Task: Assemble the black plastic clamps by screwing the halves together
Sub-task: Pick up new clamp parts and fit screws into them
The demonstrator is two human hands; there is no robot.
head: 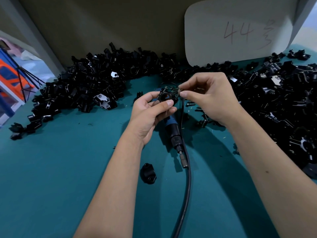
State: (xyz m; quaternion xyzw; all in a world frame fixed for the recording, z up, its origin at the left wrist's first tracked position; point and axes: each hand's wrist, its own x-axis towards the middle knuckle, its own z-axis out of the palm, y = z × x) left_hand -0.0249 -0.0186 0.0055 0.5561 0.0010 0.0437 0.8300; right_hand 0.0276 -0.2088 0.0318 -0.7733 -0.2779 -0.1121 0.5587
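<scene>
Nearest on the teal work mat lies a single black clamp half, set apart from the heaps. Beside it runs the black cable of an electric screwdriver, which lies with its bit toward the person, parked within easy reach for the driving step that I judge comes next. Above the tool, the left hand grips a ring-shaped black clamp between curled fingers and thumb, its bore turned up toward the camera, probably to keep the halves mated and a screw hole exposed. The right hand meets it from the right side, thumb and forefinger pinched on something small at the clamp's edge; it looks like a screw being started, though it is too small to tell for sure. Just behind the hands sits a small scatter of screws. Farther back, loose clamp parts form a left heap and a right heap, flanking the working spot. A white card marked "44" leans against the back wall.
</scene>
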